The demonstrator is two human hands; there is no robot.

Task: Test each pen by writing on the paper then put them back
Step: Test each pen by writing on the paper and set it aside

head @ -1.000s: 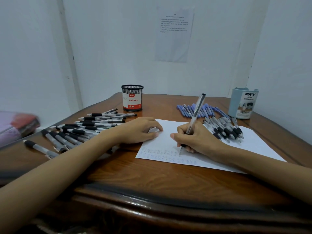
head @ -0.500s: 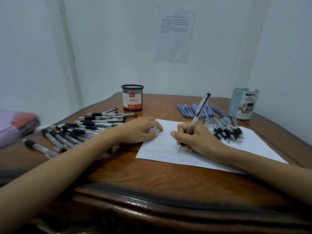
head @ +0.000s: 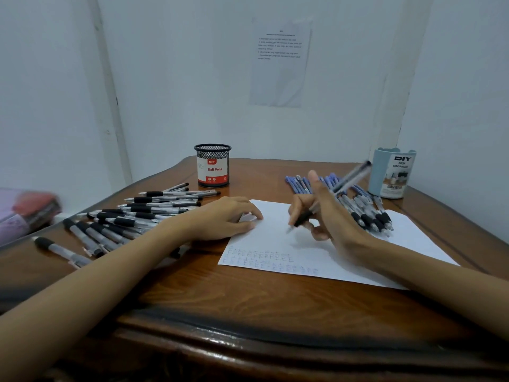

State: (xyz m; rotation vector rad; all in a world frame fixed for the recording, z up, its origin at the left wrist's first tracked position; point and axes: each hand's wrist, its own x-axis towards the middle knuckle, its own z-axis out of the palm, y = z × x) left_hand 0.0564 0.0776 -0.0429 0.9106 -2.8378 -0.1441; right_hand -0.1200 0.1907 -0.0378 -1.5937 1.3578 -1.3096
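Note:
A white paper lies on the wooden table, with rows of small pen marks near its front edge. My right hand holds a black-grip pen raised off the sheet, tip pointing down-left, thumb up; the pen is blurred. My left hand rests on the paper's left edge with fingers bent. Many black-grip pens lie spread out left of the paper. More black-grip pens lie on the paper's far right corner, and blue pens lie behind them.
A black mesh cup labelled Ball Pens stands at the back middle. A pale blue desk organizer stands at the back right. A pink and red bundle sits off the table to the left. White walls close in behind.
My right hand has lifted the pen off the paper and swung it up and to the right. My left hand has stayed on the sheet.

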